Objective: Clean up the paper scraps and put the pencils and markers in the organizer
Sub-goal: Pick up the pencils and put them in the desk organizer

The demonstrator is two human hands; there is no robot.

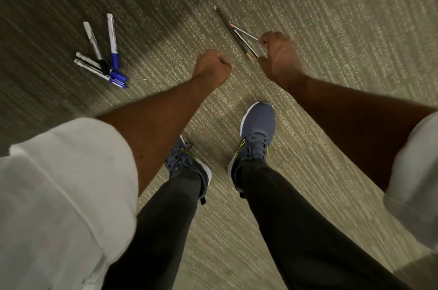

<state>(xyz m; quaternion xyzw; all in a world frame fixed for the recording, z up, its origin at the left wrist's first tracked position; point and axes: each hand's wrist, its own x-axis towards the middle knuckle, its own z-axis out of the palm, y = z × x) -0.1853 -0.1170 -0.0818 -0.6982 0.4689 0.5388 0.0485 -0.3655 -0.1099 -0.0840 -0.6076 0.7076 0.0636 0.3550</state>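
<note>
The right hand (276,57) reaches, fingers curled but gripping nothing, at the pencils (239,35) on the carpet (331,29); the left hand (212,67) is fisted, seemingly empty. Pencils look light, stiff, thin: pinch mid-shaft.

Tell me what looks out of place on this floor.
Writing tools lie loose on the carpet. A cluster of markers sits to the left, fanned out, caps together. A few pencils lie crossed by the right hand. No organizer or paper scraps show.
</note>
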